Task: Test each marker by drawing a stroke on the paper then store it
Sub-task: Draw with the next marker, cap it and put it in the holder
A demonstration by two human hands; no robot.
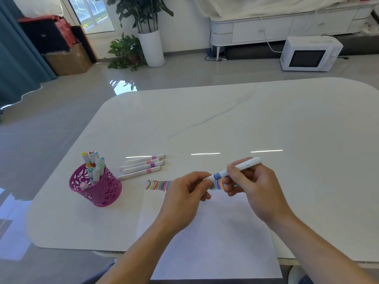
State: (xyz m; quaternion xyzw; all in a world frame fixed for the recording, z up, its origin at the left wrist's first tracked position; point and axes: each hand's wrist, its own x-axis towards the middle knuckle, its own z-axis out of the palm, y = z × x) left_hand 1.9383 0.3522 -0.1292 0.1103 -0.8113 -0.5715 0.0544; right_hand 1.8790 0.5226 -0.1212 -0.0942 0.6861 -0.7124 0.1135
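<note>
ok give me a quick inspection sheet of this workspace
surface: glossy white table, paper sheet at its near edge
job's things: blue-banded marker in hand; four loose markers beside the pink holder, which holds more; coloured strokes along the paper's top
clutter: cardboard box on the floor, far left
grips: left hand pinches the marker's end, right hand holds its barrel
cables: white cable by the microwave
surroundings: microwave on floor, potted plants, white cabinet

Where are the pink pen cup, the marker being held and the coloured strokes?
pink pen cup (102, 191): head view, on its perforated side wall.
blue-banded marker (248, 162): head view, on its white barrel.
coloured strokes (159, 185): head view, on the row's left part.
</note>
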